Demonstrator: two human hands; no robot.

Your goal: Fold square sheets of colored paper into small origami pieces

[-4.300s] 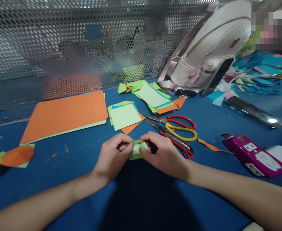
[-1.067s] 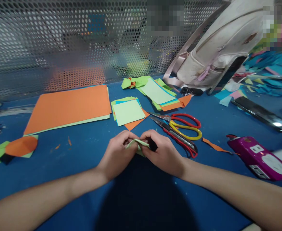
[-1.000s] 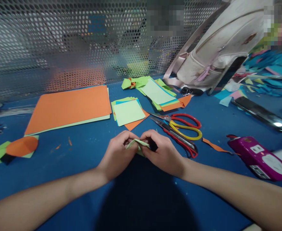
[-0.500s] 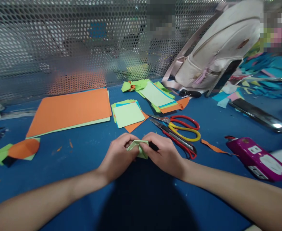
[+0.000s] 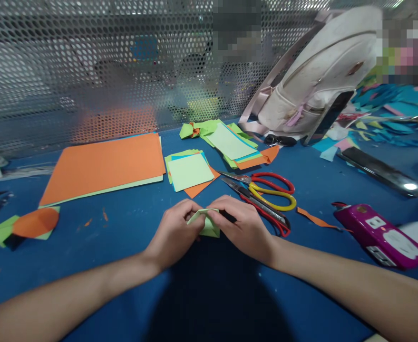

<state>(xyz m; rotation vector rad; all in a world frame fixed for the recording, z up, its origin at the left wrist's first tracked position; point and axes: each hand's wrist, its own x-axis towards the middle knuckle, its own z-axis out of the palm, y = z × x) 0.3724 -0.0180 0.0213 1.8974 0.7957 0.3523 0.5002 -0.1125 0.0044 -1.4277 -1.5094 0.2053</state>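
A small folded piece of light green paper (image 5: 210,228) is pinched between both hands, low over the middle of the blue table. My left hand (image 5: 178,228) grips its left side, thumb on the near face. On its right side my right hand (image 5: 242,228) closes thumb and forefinger; the other fingertips are tucked from sight. Just beyond the hands lies a stack of square paper (image 5: 190,172), pale green on top. Scissors with red and yellow handles (image 5: 273,195) and a cutter knife (image 5: 271,209) rest to the right, close to my right hand.
Large orange sheets (image 5: 105,166) lie at the back left, before a perforated metal panel (image 5: 105,85). Green paper strips (image 5: 230,142) sit behind the squares. A pale backpack (image 5: 312,80), a purple case (image 5: 383,237) and a dark shiny object (image 5: 382,171) occupy the right.
The hands stay nearly in place, still holding the green paper. Its top fold now looks flatter, and the right fingers have shifted slightly left along its upper edge.
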